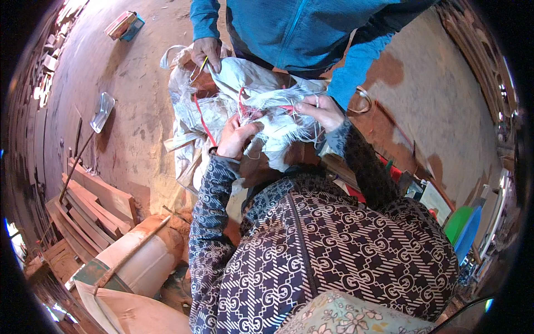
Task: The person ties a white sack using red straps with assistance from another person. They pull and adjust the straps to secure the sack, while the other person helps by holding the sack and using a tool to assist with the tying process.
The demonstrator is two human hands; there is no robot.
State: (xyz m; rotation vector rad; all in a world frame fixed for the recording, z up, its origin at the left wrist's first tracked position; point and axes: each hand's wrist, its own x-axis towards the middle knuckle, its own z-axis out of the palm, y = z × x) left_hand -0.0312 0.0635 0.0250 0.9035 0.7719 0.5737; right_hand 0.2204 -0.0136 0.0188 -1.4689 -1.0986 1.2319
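Note:
A large white woven sack [239, 78] with frayed edges is bunched in front of me. My left hand [238, 136] is closed at the sack's ragged fringe, fingers pinched beside a red strip. A little to the right, my right hand [322, 113] pinches the end of a red strip [286, 107] lying across the loose white threads. Another length of red strip [203, 119] hangs down the sack's left side. Opposite me, a person in a blue jacket [278, 33] has one hand [206, 54] on the sack's far left, by a thin yellow item.
Stacked reddish boards [103, 200] lie at the left, near a white-and-green cylindrical bundle [136, 259]. A clear plastic container [102, 113] rests on the floor farther off. Green and blue round items [459, 225] stand at the right, with long timber [470, 50] behind.

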